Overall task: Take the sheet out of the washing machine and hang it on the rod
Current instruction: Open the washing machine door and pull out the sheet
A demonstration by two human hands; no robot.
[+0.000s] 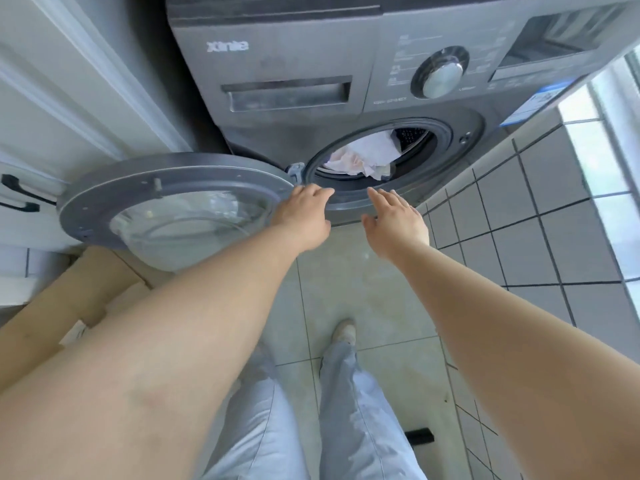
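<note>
A grey front-loading washing machine (294,64) stands ahead with its round door (173,206) swung fully open to the left. Inside the drum lies a crumpled white and pale pink sheet (363,155). My left hand (304,216) reaches toward the lower left rim of the opening, fingers relaxed and holding nothing. My right hand (394,220) is stretched out just below the opening, fingers straight and empty. Both hands are short of the sheet. No rod is in view.
A white cabinet (69,98) stands left of the machine. A cardboard box (69,299) sits on the floor under the open door. A grey tiled wall (554,220) rises at the right. My legs and a shoe (344,332) stand on the tiled floor.
</note>
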